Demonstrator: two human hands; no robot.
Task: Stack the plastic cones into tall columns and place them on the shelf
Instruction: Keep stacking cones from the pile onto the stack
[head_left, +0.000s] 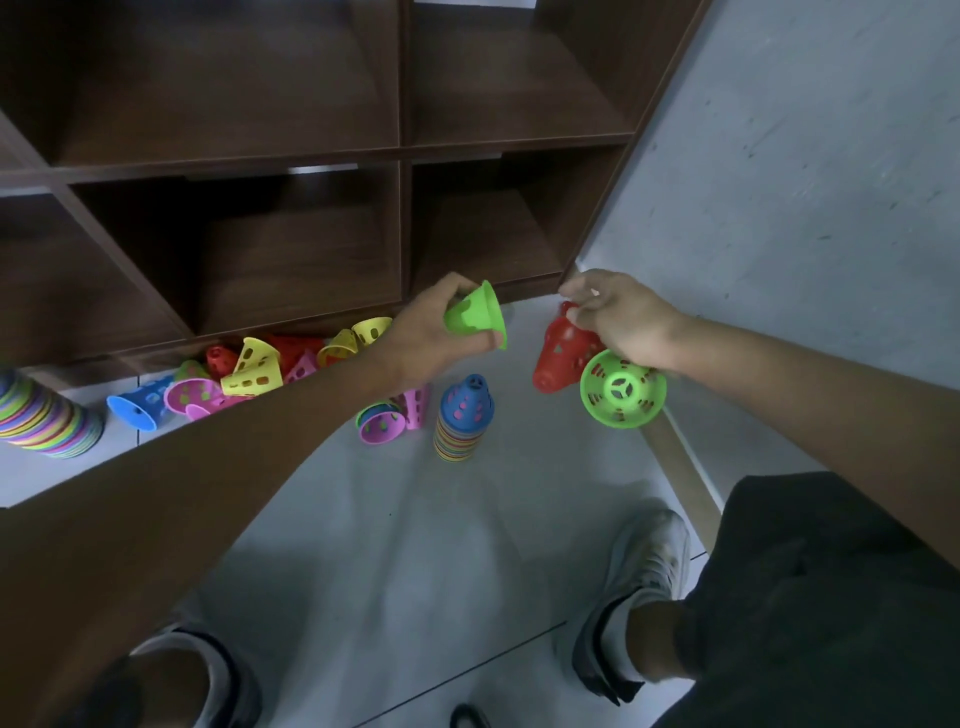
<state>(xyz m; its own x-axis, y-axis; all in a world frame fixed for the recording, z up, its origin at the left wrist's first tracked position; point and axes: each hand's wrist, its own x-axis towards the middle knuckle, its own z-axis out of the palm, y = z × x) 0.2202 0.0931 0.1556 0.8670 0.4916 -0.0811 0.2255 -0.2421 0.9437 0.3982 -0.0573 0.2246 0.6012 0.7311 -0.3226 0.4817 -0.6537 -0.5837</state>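
Spanning the upper half of the view, a dark brown shelf of open cubbies stands on a pale tiled floor, with a grey wall to its right. Two bare forearms reach in from the lower corners above a pair of light shoes.

A large multicoloured column of nested cones stands at the far left edge, just in front of the shelf base. Along that base lies a loose pile of cones in blue, pink, yellow, red and green, tipped on their sides and touching one another. Near the middle of the floor a shorter striped column topped by a blue cone stands upright, with a pink cone lying on its side just to the left.

The right hand has its fingers curled round a red cone, tilted with its wide mouth down and to the left; a green cone is held under the same hand, its open mouth facing the camera. How the fingers lie on this second cone cannot be told.

The left hand grips a light green cone, thumb and fingers clamped on its sides, the flared rim pointing right. Both hands are above the floor, apart from each other and from the blue-topped column.
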